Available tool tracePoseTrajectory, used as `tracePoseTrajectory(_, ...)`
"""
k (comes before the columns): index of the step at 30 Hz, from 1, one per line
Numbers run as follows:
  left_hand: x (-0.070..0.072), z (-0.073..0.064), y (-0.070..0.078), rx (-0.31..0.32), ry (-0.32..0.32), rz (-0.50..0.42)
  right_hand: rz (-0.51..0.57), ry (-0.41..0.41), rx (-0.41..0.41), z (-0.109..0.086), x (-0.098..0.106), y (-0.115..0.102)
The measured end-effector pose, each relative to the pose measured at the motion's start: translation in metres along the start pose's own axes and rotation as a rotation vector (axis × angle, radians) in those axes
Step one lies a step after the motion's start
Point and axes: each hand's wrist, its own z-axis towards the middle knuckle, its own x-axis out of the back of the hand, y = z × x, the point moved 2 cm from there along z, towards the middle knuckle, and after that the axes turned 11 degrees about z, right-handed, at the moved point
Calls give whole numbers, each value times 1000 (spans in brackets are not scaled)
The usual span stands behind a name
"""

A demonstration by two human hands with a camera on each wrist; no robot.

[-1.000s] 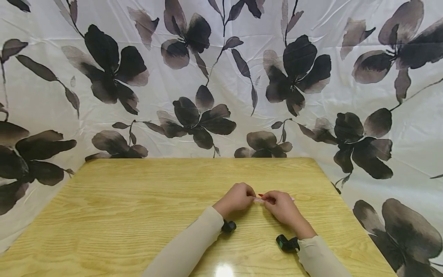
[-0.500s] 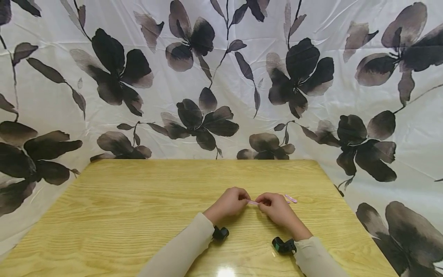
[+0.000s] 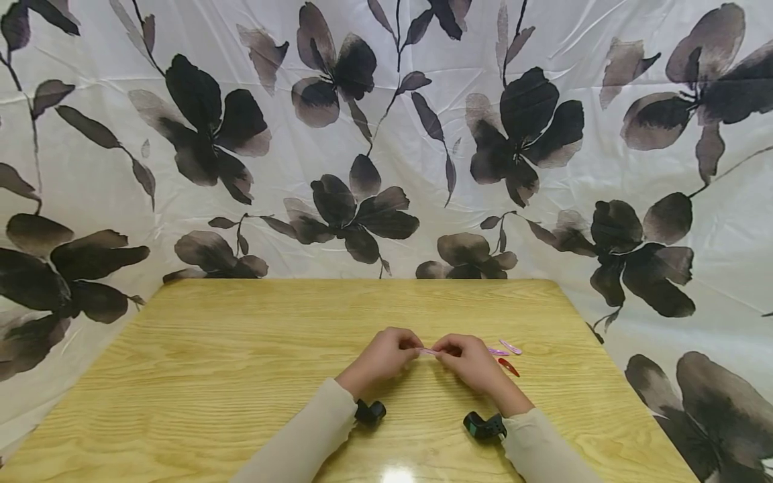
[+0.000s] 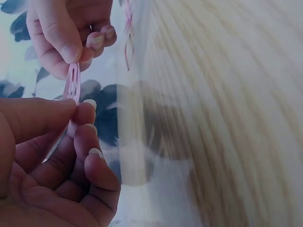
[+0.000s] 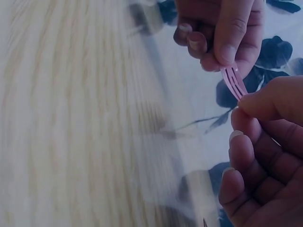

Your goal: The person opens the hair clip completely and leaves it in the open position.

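A pink snap hair clip (image 3: pixel 428 351) with slots along its length spans the gap between the two hands. My left hand (image 3: pixel 386 354) pinches one end between thumb and index finger. The other end is in the pinch of my right hand (image 3: pixel 474 363). In the left wrist view the hair clip (image 4: pixel 73 84) shows between the two thumbs, its ends covered by the fingertips. The right wrist view has the same clip (image 5: pixel 233 83) slightly bowed. Just right of my right hand lie a red hair clip (image 3: pixel 508 367) and two pinkish hair clips, one nearer (image 3: pixel 498 351) and one farther (image 3: pixel 510 347).
The wood-grain table (image 3: pixel 241 349) extends widely to the left of the hands. Behind it hangs a white cloth (image 3: pixel 423 154) with dark flowers. Black wrist cameras sit below the left wrist (image 3: pixel 370 412) and the right wrist (image 3: pixel 483 425).
Both hands have moved left with the pink hair clip between them. The red clip and the two pinkish clips, earlier hidden or partly hidden by my right hand, now show on the table.
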Motion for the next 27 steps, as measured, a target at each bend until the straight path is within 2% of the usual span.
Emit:
tracePoseTrajectory(6, 8, -7, -1, 33, 15, -33, 58, -2, -18, 3, -5, -4)
tracePoseTrajectory(10, 14, -11, 1, 35, 22, -13, 59, 11, -28, 4, -5, -7)
tracePoseTrajectory(14, 22, -14, 2, 27, 43, 5, 67, -3, -10, 6, -6, -12)
tracePoseTrajectory(21, 36, -22, -1, 43, 61, -41, 66, -53, 46, 9, -12, -23)
tracePoseTrajectory(27, 44, -31, -6, 55, 82, -80, 95, -90, 54, 11, -19, -33)
